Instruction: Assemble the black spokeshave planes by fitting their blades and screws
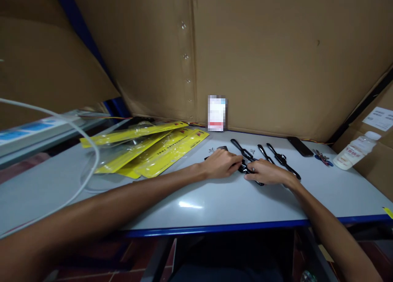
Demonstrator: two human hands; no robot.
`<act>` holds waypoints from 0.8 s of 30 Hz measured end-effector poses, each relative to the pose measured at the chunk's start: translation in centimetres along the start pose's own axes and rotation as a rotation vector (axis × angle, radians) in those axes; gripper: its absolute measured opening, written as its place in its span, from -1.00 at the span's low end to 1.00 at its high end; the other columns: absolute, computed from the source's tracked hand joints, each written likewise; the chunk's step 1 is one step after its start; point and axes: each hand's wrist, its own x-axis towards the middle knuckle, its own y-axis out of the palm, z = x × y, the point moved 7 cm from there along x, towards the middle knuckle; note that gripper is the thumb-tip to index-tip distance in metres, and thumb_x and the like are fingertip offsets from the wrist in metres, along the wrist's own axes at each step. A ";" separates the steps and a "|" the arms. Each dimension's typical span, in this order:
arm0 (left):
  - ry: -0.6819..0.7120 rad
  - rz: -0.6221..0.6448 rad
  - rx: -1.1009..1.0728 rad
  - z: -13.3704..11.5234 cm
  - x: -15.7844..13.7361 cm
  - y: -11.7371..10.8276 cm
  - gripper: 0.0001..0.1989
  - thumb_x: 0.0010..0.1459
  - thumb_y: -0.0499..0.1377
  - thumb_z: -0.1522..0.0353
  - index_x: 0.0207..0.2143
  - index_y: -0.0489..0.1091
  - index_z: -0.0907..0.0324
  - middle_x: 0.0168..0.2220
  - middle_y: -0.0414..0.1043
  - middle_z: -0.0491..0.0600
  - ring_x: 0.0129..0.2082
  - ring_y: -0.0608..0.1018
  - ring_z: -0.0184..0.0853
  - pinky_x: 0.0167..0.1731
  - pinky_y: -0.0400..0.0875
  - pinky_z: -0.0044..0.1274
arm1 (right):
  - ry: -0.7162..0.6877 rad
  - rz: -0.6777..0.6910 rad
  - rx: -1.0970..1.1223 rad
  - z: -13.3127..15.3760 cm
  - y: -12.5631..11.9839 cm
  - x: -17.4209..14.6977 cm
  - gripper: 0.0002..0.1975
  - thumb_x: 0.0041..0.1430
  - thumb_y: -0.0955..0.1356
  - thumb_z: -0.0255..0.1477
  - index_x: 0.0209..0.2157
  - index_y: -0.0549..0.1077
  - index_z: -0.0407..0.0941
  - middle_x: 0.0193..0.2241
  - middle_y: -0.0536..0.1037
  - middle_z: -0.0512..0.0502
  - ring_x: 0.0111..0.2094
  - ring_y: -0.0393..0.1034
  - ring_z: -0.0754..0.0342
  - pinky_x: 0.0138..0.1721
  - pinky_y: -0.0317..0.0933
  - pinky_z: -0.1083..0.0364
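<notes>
Low over the table, a black spokeshave (pixel 245 168) lies between my two hands, one of its handles sticking out below my right fingers. My left hand (pixel 221 164) is closed, its fingertips pinching at the tool's middle part. From the other side my right hand (pixel 267 171) grips the same spokeshave with curled fingers. Just beyond are a second black spokeshave (pixel 241 147), a partly hidden black handle (pixel 264 153) and another spokeshave (pixel 284 161). Small silvery metal pieces (pixel 211 150) lie past my left hand, near a dark flat piece (pixel 225 148) mostly hidden by it.
Yellow-edged clear plastic packages (pixel 172 151) are piled at left, behind a white cable (pixel 95 151). A lit screen (pixel 216 114) leans on the cardboard wall (pixel 260 60). At right are a dark phone (pixel 300 146), keys (pixel 323 158) and a tilted white bottle (pixel 356 151).
</notes>
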 end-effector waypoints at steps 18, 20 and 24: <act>0.028 -0.074 -0.046 0.4 -0.5 -0.4 -0.72 0.33 0.05 0.34 -0.31 0.55 0.19 -0.45 0.55 -0.04 -0.50 0.51 -0.34 -0.48 0.21 -0.52 | -0.022 -0.008 0.023 -0.1 0.2 0.1 -0.69 0.28 0.31 -0.21 -0.48 0.28 -0.09 -0.58 0.34 0.03 -0.49 0.21 0.10 -0.44 -0.05 0.10; 0.114 -0.058 -0.093 -0.3 -0.6 -0.4 -0.71 0.34 0.04 0.33 -0.25 0.57 0.17 -0.41 0.58 -0.04 -0.50 0.52 -0.36 -0.47 0.23 -0.52 | -0.023 -0.007 0.027 -0.2 0.3 0.1 -0.69 0.28 0.31 -0.21 -0.48 0.27 -0.08 -0.58 0.33 0.03 -0.49 0.20 0.10 -0.45 -0.05 0.10; 0.057 -0.108 -0.084 0.3 -0.6 -0.6 -0.71 0.34 0.03 0.35 -0.13 0.56 0.16 -0.38 0.60 -0.02 -0.46 0.55 -0.33 -0.46 0.25 -0.52 | -0.026 -0.004 0.036 -0.2 0.3 0.1 -0.69 0.28 0.30 -0.23 -0.49 0.26 -0.09 -0.59 0.32 0.04 -0.50 0.19 0.11 -0.45 -0.05 0.10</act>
